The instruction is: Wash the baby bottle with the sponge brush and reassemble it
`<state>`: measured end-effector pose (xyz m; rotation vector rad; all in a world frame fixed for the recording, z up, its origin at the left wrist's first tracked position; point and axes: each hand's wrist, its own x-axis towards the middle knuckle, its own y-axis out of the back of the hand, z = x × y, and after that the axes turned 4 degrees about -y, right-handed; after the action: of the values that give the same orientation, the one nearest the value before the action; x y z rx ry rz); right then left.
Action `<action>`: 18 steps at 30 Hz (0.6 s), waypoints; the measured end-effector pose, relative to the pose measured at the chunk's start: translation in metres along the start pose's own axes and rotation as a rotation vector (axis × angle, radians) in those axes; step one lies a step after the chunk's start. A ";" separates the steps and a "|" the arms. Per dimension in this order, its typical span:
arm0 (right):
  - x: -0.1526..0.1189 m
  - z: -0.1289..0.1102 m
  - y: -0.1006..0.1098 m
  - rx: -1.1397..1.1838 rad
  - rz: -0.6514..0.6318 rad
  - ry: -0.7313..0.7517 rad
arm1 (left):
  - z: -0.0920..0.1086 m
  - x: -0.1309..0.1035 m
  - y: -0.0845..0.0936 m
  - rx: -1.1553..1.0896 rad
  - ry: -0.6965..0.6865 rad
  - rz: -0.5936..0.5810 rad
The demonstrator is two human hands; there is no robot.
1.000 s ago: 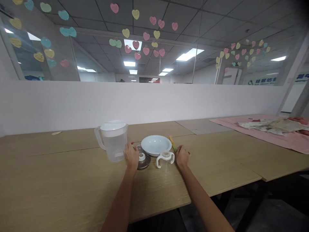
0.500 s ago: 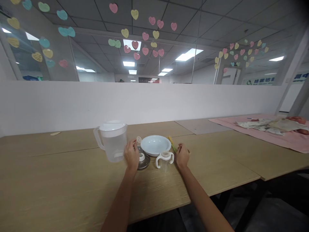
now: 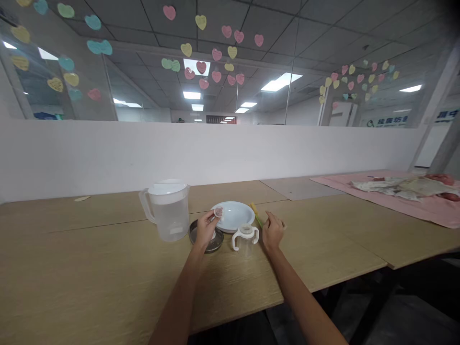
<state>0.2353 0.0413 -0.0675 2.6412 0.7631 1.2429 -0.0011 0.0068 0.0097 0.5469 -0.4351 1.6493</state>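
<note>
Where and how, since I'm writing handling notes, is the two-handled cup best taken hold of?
Probably by both white handles, coming from the left and right: they stick out on opposite sides near the top and curve downward. The cup stands upright, with the bowl close behind, so the far side looks less handy.

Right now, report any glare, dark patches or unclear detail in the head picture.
Head view: ceiling lights glare white in the glass; floor beneath the table is dark; the top right corner is blackened; the small piece in the left hand is hard to identify.
</note>
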 end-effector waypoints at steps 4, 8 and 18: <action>-0.001 0.005 -0.004 0.017 0.083 0.045 | -0.006 -0.005 -0.007 0.068 -0.041 -0.100; -0.001 0.005 -0.002 -0.003 0.122 0.044 | -0.015 -0.011 -0.010 0.309 -0.204 -0.156; 0.003 -0.001 0.000 0.217 0.065 -0.161 | -0.027 -0.016 -0.010 0.696 -0.354 -0.254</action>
<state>0.2362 0.0425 -0.0643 2.9169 0.8346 0.9965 0.0075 0.0109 -0.0213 1.3665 -0.0213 1.4329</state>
